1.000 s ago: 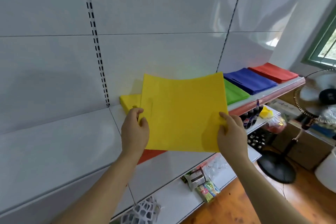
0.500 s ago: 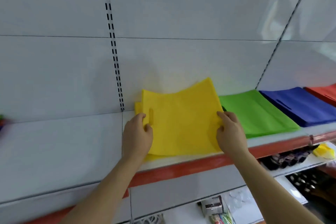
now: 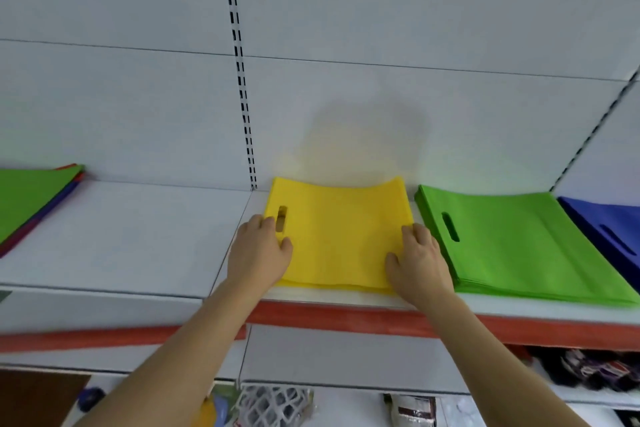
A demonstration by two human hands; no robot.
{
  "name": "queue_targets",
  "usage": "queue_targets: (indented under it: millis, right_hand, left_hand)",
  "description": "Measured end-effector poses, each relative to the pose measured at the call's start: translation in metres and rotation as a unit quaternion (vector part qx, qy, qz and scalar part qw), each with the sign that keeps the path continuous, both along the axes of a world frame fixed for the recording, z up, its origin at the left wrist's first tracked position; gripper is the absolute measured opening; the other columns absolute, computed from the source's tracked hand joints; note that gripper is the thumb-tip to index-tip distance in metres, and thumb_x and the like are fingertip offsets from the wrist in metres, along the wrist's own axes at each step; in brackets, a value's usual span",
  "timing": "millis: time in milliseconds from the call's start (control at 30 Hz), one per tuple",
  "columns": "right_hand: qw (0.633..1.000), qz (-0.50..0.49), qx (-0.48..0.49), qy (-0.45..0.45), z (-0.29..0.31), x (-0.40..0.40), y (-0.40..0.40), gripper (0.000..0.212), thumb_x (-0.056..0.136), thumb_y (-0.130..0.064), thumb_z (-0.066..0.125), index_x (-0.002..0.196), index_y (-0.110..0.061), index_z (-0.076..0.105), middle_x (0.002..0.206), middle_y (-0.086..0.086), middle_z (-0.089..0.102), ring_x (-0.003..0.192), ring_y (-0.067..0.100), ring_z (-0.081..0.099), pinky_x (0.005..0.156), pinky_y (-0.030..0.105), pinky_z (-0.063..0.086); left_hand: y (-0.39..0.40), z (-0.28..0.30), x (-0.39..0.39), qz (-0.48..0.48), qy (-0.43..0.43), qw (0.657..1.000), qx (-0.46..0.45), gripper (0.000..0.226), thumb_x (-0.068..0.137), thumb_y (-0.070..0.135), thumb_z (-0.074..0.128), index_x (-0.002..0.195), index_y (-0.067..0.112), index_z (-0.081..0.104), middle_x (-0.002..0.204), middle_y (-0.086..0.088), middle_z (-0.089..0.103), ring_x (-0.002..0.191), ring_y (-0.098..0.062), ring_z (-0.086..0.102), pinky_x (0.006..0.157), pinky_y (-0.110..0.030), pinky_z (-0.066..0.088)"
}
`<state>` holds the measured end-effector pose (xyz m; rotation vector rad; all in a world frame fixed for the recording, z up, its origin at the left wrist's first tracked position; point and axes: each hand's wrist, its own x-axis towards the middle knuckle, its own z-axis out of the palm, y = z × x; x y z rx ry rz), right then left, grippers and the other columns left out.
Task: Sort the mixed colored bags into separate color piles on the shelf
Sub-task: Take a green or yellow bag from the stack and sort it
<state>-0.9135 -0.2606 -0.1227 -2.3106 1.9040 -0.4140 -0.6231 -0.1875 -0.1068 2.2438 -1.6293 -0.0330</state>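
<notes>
- Since a second ago I have brought the yellow bag (image 3: 341, 236) down from mid-air; it now lies flat on the yellow pile on the shelf (image 3: 138, 239), its far edge curling up slightly against the back wall (image 3: 346, 97).
- My view has swung left too: a mixed stack (image 3: 31, 198) with a green bag on top now shows at the far left, well apart from the yellow pile.
- My left hand (image 3: 259, 250) sits at the bag's left edge beside the handle slot (image 3: 281, 218), fingers curled over the edge and thumb on top, pinching the fabric.
- My right hand (image 3: 417, 260) rests on the bag's near right corner, thumb spread on the top face; I cannot tell whether its fingers pinch the edge or only press on it.
- The green pile (image 3: 512, 246) lies just beside the yellow one on the right, not overlapping it.
- The blue pile (image 3: 609, 229) sits right of the green, cut off by the frame.
- A red strip (image 3: 381, 317) runs along the shelf's front edge, under my wrists.
- Blurred goods lie on the lower shelf (image 3: 346, 406).
</notes>
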Motion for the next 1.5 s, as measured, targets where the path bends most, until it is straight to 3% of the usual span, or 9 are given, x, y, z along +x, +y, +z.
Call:
queue_targets:
  millis: [200, 333, 533, 633, 867, 1133, 1367, 1500]
  right_hand:
    - [1.000, 0.002, 0.029, 0.011, -0.006, 0.003, -0.004, 0.049, 0.099, -0.042, 0.046, 0.128, -0.004, 0.053, 0.161, 0.020, 0.030, 0.143, 0.039, 0.038, 0.115, 0.047, 0.041]
    - [0.999, 0.000, 0.031, 0.044, -0.002, 0.005, 0.000, 0.057, 0.105, -0.046, 0.035, 0.139, -0.005, 0.053, 0.169, 0.022, 0.017, 0.155, 0.038, 0.021, 0.124, 0.048, 0.031]
    - [0.996, 0.025, -0.030, 0.079, 0.014, 0.008, 0.014, 0.065, 0.109, -0.053, 0.029, 0.157, -0.012, 0.042, 0.174, 0.015, 0.015, 0.161, 0.033, 0.008, 0.130, 0.046, 0.018]
    - [0.995, 0.047, -0.041, 0.084, 0.019, 0.016, 0.022, 0.067, 0.109, -0.055, 0.029, 0.161, -0.013, 0.036, 0.174, 0.013, 0.015, 0.162, 0.032, 0.007, 0.131, 0.045, 0.015]
    - [0.992, 0.078, -0.060, 0.075, 0.023, 0.060, 0.055, 0.066, 0.108, -0.057, 0.031, 0.162, -0.019, 0.035, 0.175, 0.009, 0.017, 0.163, 0.030, 0.005, 0.131, 0.047, 0.014]
    - [0.989, 0.111, -0.075, 0.057, 0.030, 0.173, 0.113, 0.071, 0.108, -0.061, 0.025, 0.165, -0.019, 0.026, 0.175, 0.008, 0.016, 0.163, 0.029, 0.003, 0.131, 0.047, 0.013]
    - [0.981, 0.184, -0.059, 0.031, 0.016, 0.319, 0.175, 0.075, 0.107, -0.064, 0.019, 0.166, -0.019, 0.024, 0.176, 0.007, 0.011, 0.163, 0.027, -0.001, 0.132, 0.046, 0.009]
    - [0.971, 0.228, -0.068, 0.030, 0.019, 0.395, 0.192, 0.073, 0.108, -0.061, 0.025, 0.164, -0.016, 0.030, 0.174, 0.011, 0.018, 0.162, 0.030, 0.006, 0.132, 0.046, 0.011]
  left_hand:
    - [0.003, -0.003, 0.005, -0.004, -0.037, 0.998, 0.042, 0.051, 0.104, 0.053, 0.044, 0.133, 0.012, 0.057, 0.126, -0.008, 0.062, 0.108, -0.029, 0.063, 0.086, -0.042, 0.054]
    - [0.000, -0.005, 0.003, 0.002, -0.021, 0.999, 0.044, 0.060, 0.105, 0.060, 0.039, 0.137, 0.012, 0.054, 0.131, -0.010, 0.060, 0.108, -0.030, 0.064, 0.083, -0.042, 0.055]
    - [0.012, 0.003, 0.004, 0.025, 0.028, 0.999, 0.006, 0.074, 0.104, 0.067, 0.032, 0.153, 0.013, 0.042, 0.150, -0.010, 0.049, 0.132, -0.035, 0.051, 0.103, -0.048, 0.049]
    - [0.022, 0.008, 0.008, 0.038, 0.005, 0.999, -0.032, 0.069, 0.103, 0.064, 0.034, 0.147, 0.012, 0.048, 0.146, -0.011, 0.053, 0.131, -0.035, 0.050, 0.102, -0.048, 0.049]
    - [0.052, 0.012, 0.034, 0.055, -0.058, 0.996, -0.046, 0.063, 0.104, 0.055, 0.044, 0.148, 0.012, 0.053, 0.158, -0.015, 0.046, 0.149, -0.034, 0.036, 0.121, -0.051, 0.032]
    - [0.115, 0.017, 0.128, 0.065, -0.069, 0.994, -0.057, 0.067, 0.105, 0.057, 0.039, 0.153, 0.011, 0.049, 0.162, -0.016, 0.042, 0.152, -0.035, 0.032, 0.124, -0.053, 0.029]
    - [0.202, 0.007, 0.254, 0.124, -0.061, 0.990, -0.037, 0.063, 0.103, 0.051, 0.052, 0.149, 0.008, 0.054, 0.156, -0.019, 0.049, 0.147, -0.039, 0.039, 0.121, -0.054, 0.031]
    - [0.236, 0.009, 0.317, 0.163, -0.062, 0.984, -0.021, 0.062, 0.105, 0.054, 0.043, 0.151, 0.012, 0.051, 0.158, -0.014, 0.046, 0.149, -0.035, 0.035, 0.123, -0.050, 0.028]
